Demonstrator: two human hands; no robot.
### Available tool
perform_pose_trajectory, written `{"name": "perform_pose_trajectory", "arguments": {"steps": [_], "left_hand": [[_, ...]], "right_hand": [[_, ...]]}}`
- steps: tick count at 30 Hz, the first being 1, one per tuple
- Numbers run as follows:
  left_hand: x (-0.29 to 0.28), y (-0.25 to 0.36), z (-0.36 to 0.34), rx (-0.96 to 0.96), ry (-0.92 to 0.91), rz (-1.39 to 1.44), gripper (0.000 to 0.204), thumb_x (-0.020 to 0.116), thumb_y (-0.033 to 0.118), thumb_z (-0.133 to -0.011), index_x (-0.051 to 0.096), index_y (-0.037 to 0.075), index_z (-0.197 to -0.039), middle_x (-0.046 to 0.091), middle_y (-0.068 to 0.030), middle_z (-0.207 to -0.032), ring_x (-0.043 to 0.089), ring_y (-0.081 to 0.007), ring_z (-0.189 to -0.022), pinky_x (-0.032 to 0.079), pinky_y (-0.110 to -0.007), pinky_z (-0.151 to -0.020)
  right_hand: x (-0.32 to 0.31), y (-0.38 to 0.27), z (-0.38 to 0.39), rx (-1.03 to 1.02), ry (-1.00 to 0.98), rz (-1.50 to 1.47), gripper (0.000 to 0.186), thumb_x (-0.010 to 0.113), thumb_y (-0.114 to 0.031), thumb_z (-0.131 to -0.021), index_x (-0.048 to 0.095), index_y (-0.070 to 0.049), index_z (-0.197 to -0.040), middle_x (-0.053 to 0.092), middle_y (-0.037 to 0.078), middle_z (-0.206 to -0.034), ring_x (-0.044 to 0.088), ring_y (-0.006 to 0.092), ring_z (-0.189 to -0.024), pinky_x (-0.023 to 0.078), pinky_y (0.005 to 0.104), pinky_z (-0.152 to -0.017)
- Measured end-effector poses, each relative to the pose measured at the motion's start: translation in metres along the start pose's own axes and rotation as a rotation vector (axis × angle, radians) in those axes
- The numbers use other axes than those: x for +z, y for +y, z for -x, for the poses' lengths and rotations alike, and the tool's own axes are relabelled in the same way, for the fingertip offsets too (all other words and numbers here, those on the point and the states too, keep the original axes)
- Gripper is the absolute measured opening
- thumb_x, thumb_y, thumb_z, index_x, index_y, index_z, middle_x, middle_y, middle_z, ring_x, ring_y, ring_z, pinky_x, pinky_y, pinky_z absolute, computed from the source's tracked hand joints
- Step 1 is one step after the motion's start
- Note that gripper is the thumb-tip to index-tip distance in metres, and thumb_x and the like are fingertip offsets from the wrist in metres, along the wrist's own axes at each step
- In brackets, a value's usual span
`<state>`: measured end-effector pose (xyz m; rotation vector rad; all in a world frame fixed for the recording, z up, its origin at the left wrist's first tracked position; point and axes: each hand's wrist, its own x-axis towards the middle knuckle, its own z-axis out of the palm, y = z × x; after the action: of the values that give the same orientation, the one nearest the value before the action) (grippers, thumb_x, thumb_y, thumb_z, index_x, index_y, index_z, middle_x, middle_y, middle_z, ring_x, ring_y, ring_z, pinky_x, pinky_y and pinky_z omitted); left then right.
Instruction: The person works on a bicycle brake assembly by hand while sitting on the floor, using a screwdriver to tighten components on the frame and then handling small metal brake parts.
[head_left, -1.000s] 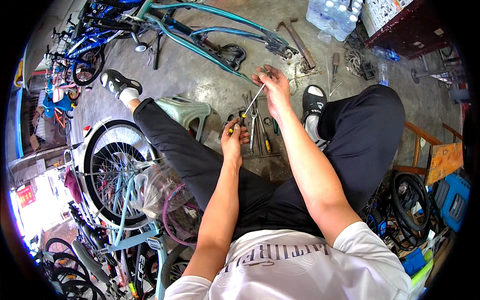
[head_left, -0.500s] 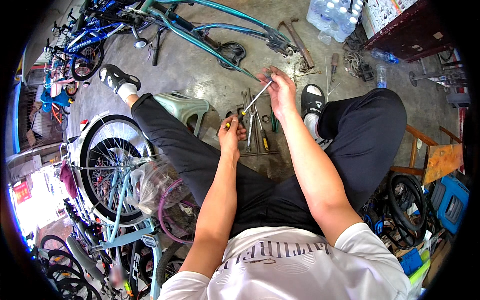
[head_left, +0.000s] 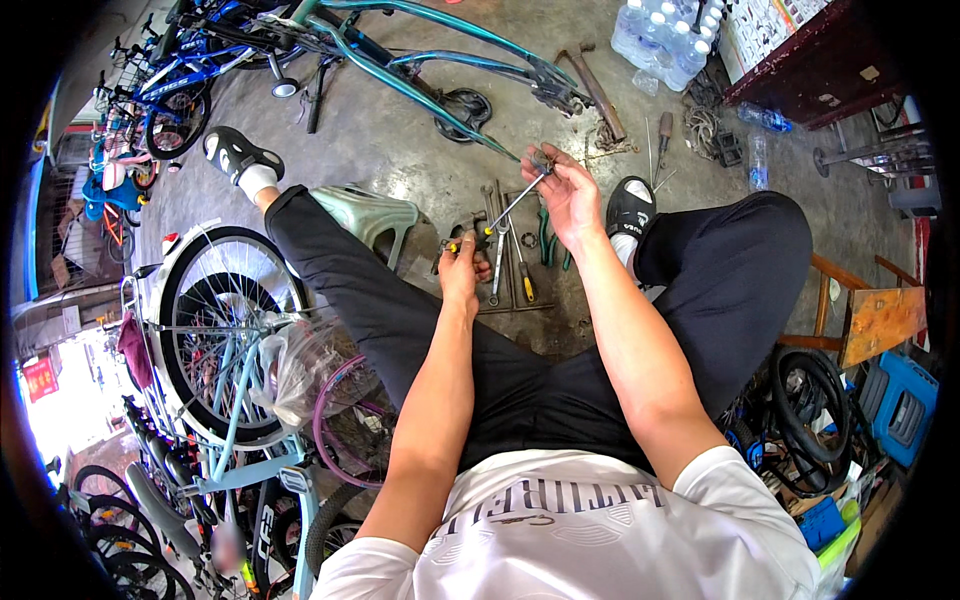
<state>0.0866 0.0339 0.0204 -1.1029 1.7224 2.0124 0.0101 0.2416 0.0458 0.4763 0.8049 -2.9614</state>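
My left hand [head_left: 462, 270] is closed round the yellow-and-black handle of a screwdriver [head_left: 518, 202]. Its long shaft slants up and right to my right hand [head_left: 572, 205]. There my fingers, loosely curled with the palm upward, hold a small dark metal part [head_left: 542, 162], and the screwdriver's tip meets it. What exactly the part is, I cannot make out. Below and between my hands, tools lie on the floor: a combination wrench [head_left: 497, 265], another screwdriver with a yellow-and-black handle [head_left: 527, 285], green-handled pliers [head_left: 546, 240] and a small toothed ring [head_left: 529, 240].
A green bicycle frame [head_left: 375, 75] lies ahead, with a crank and chainring [head_left: 465, 112] near it. A pale green plastic stool [head_left: 365, 215] stands beside my left leg. Bicycles and a wheel [head_left: 232, 330] crowd the left. Bottled water [head_left: 668, 40] and a wooden chair [head_left: 880, 322] are at right.
My right hand has turned its palm further up and its fingers have opened a little, showing more of the dark part. My left hand keeps the screwdriver in nearly the same place.
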Motion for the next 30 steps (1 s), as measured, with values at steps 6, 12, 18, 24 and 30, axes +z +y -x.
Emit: {"name": "perform_pose_trajectory", "arguments": {"steps": [6,12,18,24,30], "left_hand": [[0.001,-0.011,-0.01,-0.062,-0.024,-0.036,0.027,0.067,0.034,-0.101,0.058,0.009,-0.106,0.057,-0.0009,-0.075,0.059,-0.0128,-0.061,0.052,-0.029,-0.054],[0.001,-0.019,-0.014,-0.021,-0.067,-0.112,0.022,0.066,0.03,-0.101,0.058,0.009,-0.105,0.059,-0.0013,-0.074,0.059,-0.0137,-0.059,0.049,-0.03,-0.052],[0.002,-0.019,-0.014,-0.005,-0.041,-0.147,0.019,0.065,0.029,-0.1,0.059,0.01,-0.102,0.057,-0.0005,-0.072,0.059,-0.0141,-0.057,0.049,-0.031,-0.052],[0.0,-0.026,-0.017,-0.037,0.025,-0.239,0.019,0.064,0.026,-0.099,0.058,0.008,-0.098,0.057,-0.0013,-0.071,0.058,-0.0145,-0.055,0.049,-0.031,-0.05],[-0.004,-0.046,-0.024,-0.117,0.111,-0.366,0.02,0.065,0.022,-0.097,0.057,0.004,-0.1,0.058,-0.004,-0.072,0.057,-0.0155,-0.053,0.046,-0.031,-0.046]], "right_hand": [[-0.001,-0.003,0.007,-0.03,0.007,0.106,0.036,0.051,-0.012,-0.104,0.053,0.008,-0.133,0.061,0.025,-0.134,0.064,0.0366,-0.121,0.052,0.0457,-0.107],[-0.009,-0.005,0.005,-0.034,0.147,0.046,0.031,0.053,-0.013,-0.105,0.057,0.006,-0.13,0.067,0.021,-0.124,0.068,0.0348,-0.114,0.054,0.0444,-0.103],[-0.024,-0.003,-0.003,0.117,0.23,-0.057,0.03,0.05,-0.012,-0.105,0.056,0.003,-0.131,0.068,0.02,-0.124,0.067,0.0331,-0.117,0.051,0.0451,-0.106],[-0.047,-0.006,-0.016,0.097,0.316,-0.211,0.029,0.051,-0.015,-0.105,0.057,-0.004,-0.132,0.069,0.016,-0.124,0.067,0.0283,-0.12,0.042,0.0451,-0.113],[-0.118,0.005,-0.021,0.169,0.522,0.045,0.034,0.053,-0.014,-0.104,0.054,0.001,-0.135,0.052,0.017,-0.138,0.07,0.0336,-0.109,0.06,0.0433,-0.094]]}}
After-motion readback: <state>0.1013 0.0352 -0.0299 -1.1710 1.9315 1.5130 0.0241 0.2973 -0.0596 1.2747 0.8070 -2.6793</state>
